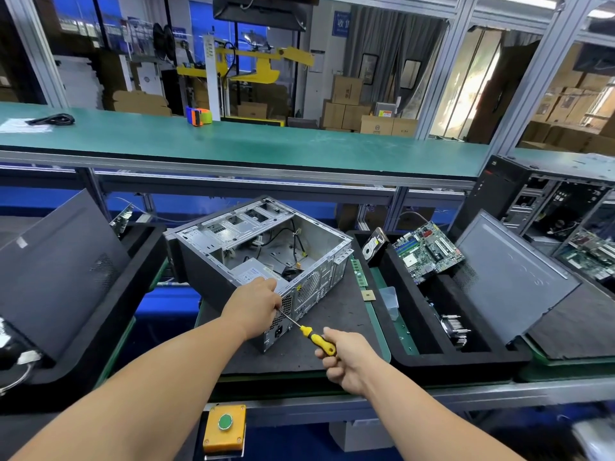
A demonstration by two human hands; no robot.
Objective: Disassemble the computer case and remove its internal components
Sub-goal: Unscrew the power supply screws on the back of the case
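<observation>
An open grey computer case lies on its side on a dark mat, with cables and a silver power supply inside near its rear corner. My left hand rests on the case's rear corner by the power supply, its fingers curled at the screwdriver's tip. My right hand grips the yellow-and-black handle of a screwdriver. Its shaft points up-left to the rear panel, and my left hand hides the tip.
A black tray on the right holds a green motherboard, a hard drive and a heatsink. A RAM stick and a CPU chip lie on the mat. A side panel leans right, another panel left. Second case far right. Yellow button box below.
</observation>
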